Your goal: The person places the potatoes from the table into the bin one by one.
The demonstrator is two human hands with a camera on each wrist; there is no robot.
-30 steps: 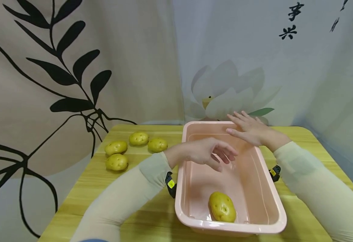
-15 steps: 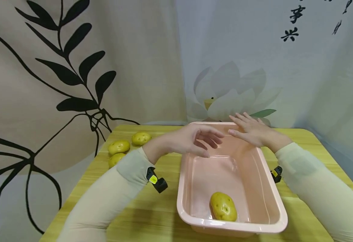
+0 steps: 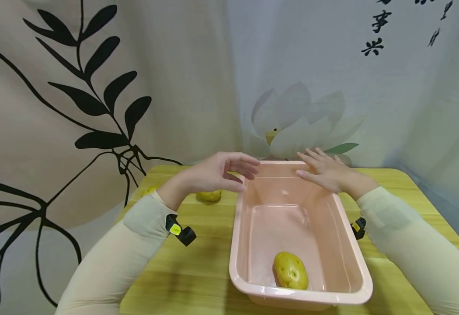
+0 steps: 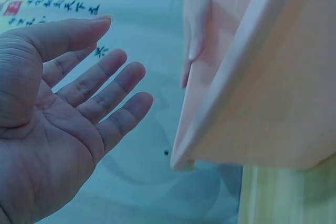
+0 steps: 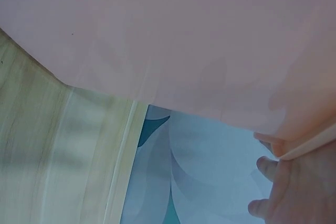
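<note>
One yellow potato [image 3: 290, 270] lies in the near end of the pink plastic tub [image 3: 235, 245]. My left hand [image 3: 217, 173] hangs over the tub's far left corner, holding nothing, its fingers loosely bent and spread. In the left wrist view, the palm of that left hand [image 4: 52, 145] faces the camera, apart from the tub [image 4: 283, 93]. Flat on the far right rim rests my right hand [image 3: 328, 173], fingers extended. Behind the left hand, a potato [image 3: 209, 196] shows on the table, and a sliver of another potato [image 3: 150, 190] appears by the wrist; any others are hidden.
The wooden table [image 3: 198, 267] carries the tub right of its middle. A printed curtain [image 3: 190, 83] hangs directly behind the table's far edge. A black camera [image 3: 181, 231] is strapped to the left wrist.
My left hand has moved left and slightly up, out from over the tub toward the potatoes on the table, covering most of them. The right hand stays on the rim.
</note>
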